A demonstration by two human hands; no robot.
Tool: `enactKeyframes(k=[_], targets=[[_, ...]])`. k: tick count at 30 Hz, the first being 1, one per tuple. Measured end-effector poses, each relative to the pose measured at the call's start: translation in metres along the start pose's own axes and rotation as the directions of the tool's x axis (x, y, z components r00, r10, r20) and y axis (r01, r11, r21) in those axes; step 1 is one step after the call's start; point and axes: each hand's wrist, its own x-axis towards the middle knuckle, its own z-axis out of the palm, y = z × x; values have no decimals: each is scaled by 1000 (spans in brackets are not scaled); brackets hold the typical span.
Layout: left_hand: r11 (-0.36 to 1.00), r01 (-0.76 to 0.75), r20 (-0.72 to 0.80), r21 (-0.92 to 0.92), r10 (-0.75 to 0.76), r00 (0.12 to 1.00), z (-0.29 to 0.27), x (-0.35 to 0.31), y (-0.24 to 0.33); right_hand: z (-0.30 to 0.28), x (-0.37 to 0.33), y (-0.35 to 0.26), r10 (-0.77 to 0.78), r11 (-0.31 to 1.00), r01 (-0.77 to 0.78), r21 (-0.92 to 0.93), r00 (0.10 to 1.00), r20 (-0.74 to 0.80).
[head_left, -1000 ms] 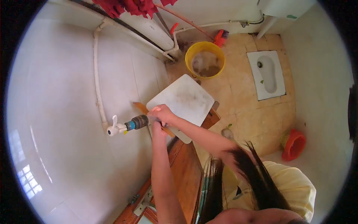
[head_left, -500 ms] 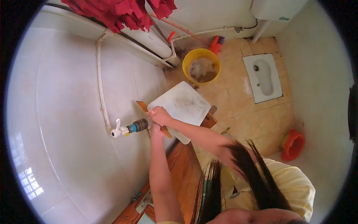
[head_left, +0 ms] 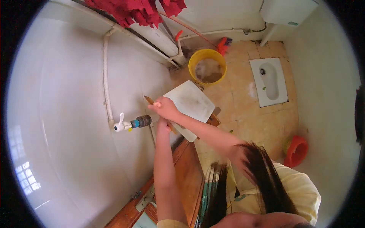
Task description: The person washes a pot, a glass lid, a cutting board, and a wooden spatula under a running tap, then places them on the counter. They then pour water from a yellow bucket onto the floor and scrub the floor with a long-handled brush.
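Both my hands are closed on a narrow brown wooden-looking strip, held slantwise beside the tap. My right hand is at its far part, while my left hand is lower, round the nearer part. Most of the strip's middle is hidden by my hands. Just left of them a white wall tap with a blue and dark grey fitting points toward my hands. Behind and to the right of my hands lies a pale flat board with a dark smudge, over a brown wooden piece.
A yellow bucket with cloudy water stands beyond the board, near an orange brush. At right are a white squat toilet and a red basket. A brown wooden door stands close below; red cloth hangs at upper left.
My right hand has shifted slightly up and right with the strip. My left hand has also risen a little. The whole view has shifted slightly.
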Motion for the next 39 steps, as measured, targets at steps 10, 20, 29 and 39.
enactKeyframes(k=[10,20,29,39], targets=[[993,-109,-29,54,111,993,37,-38,17,-39,-59,86,516,569,-402,717,854,70],[994,102,181,-50,-91,979,31,-31,37,-209,-331,213,853,517,-693,503,468,-232],[995,80,254,-58,-63,965,90,-56,22,-294,-466,176,746,471,-295,831,636,-197],[872,150,158,-465,-85,984,150,-121,20,-263,-375,146,588,282,37,959,783,-204]])
